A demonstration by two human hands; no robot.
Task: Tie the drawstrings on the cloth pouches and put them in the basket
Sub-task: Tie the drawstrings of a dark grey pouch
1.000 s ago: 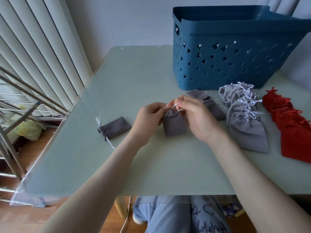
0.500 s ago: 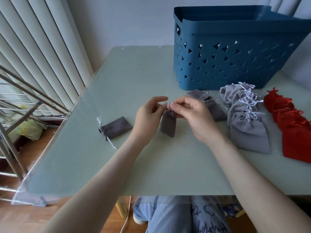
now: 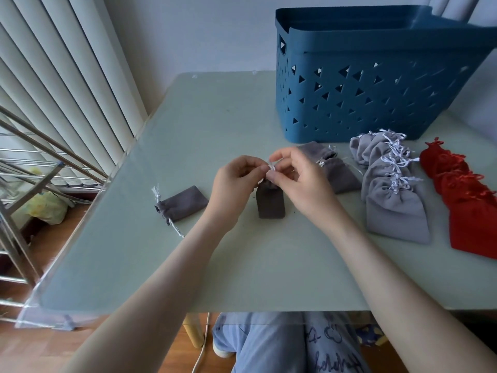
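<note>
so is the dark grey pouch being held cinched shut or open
Cinched shut: the neck of the dark grey cloth pouch is gathered narrow below the white drawstring pinched by the left hand and right hand.

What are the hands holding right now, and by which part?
The left hand and right hand both pinch the white drawstring at the neck of the dark grey pouch.

Lettering on the trousers (image 3: 269,345) is too blurred to read.
</note>
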